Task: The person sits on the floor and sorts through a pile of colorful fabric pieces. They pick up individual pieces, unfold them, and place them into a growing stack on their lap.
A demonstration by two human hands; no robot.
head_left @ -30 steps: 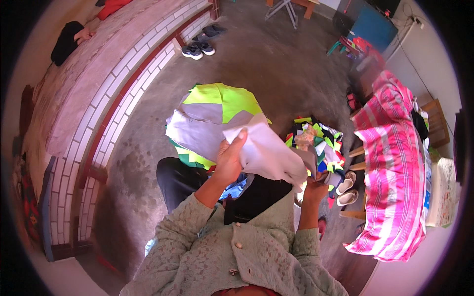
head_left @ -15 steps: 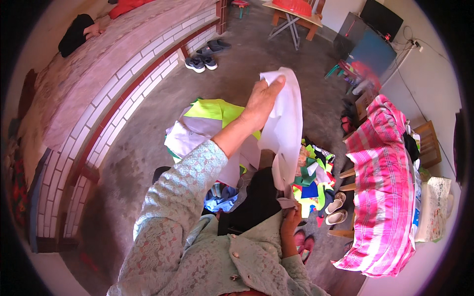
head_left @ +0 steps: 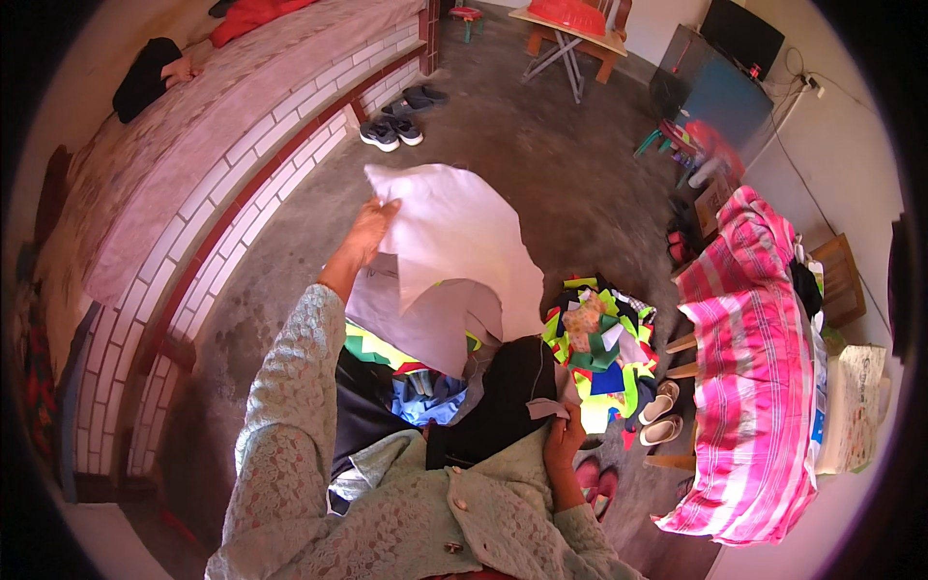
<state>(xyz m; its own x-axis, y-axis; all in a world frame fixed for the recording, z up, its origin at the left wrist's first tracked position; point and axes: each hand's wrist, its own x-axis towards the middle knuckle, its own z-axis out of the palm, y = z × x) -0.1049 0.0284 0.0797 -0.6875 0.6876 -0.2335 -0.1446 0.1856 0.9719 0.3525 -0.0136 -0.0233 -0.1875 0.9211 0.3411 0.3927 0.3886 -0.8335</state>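
Note:
A large white piece of cloth (head_left: 454,217) is spread out in front of me. My left hand (head_left: 372,230) pinches its left edge between thumb and fingers. Under and nearer than it lies a greyish piece of cloth (head_left: 425,319), with yellow-green, white and red fabric beneath. Down by my lap, my right hand (head_left: 565,440) is closed on a small pinkish-grey cloth scrap (head_left: 547,409); whether this joins the white piece I cannot tell. Blue cloth (head_left: 425,398) lies between my knees, next to dark fabric on my lap.
On the floor to the right is a heap of colourful fabric scraps (head_left: 599,338), beside beige shoes (head_left: 661,416). A pink checked cloth (head_left: 744,387) covers something along the right wall. Dark sneakers (head_left: 391,130) stand by the brick-fronted platform (head_left: 261,155) at left. A table (head_left: 570,34) holds a red basin.
My left hand has swung left and nearer, drawing the white cloth from a hanging fold into a wide spread. My right hand stays low near my lap, still holding cloth.

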